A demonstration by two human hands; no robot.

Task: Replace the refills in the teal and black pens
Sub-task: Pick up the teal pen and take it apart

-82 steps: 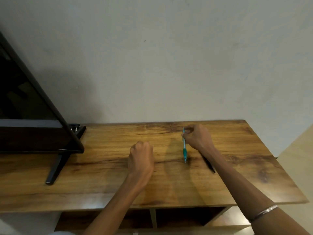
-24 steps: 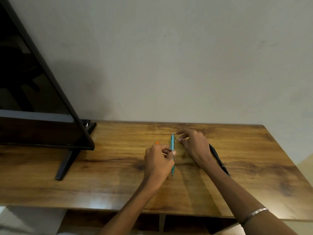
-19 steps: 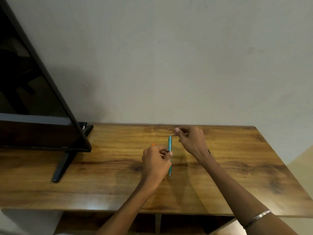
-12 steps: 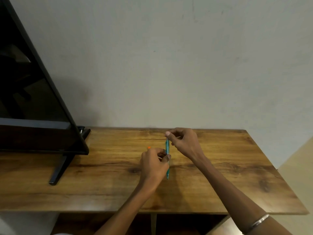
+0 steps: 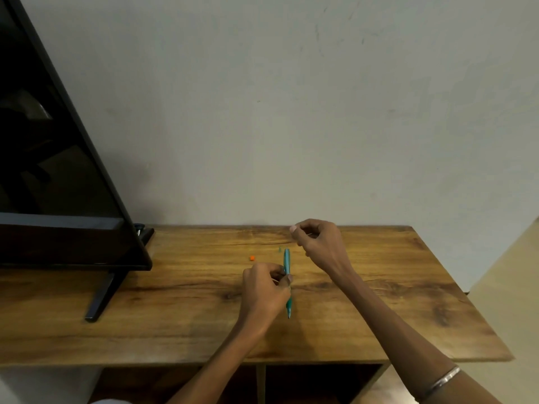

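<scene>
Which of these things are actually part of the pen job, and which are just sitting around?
Part of the job:
teal pen, gripped by the left hand
right hand, fingers pinched above the pen's end

Just there:
television
small orange bit
wooden table
bracelet

1. On the table [image 5: 379, 316], near centre: pen [image 5: 287, 262], lengthwise from 12 to 6 o'clock, tip toward 6, gripped at mid-barrel by the left hand [image 5: 267, 290].
2. At 1 o'clock from the pen, toward the wall [image 5: 291, 112]: right hand [image 5: 319, 243], above the tabletop, apart from the pen.
3. At 9 o'clock from the pen's far end: small cap [image 5: 252, 258], on the tabletop, near the left hand.
4. Just beside the pen's far end, at 11 o'clock: tiny piece [image 5: 280, 249], too small to identify.
5. At 9 o'clock, well apart from the hands: screen [image 5: 58, 170] on its stand foot [image 5: 102, 295], at the table's left end.
6. Behind the table at 12 o'clock: wall. Below the front edge at 6 o'clock: shelf openings [image 5: 320, 380].
</scene>
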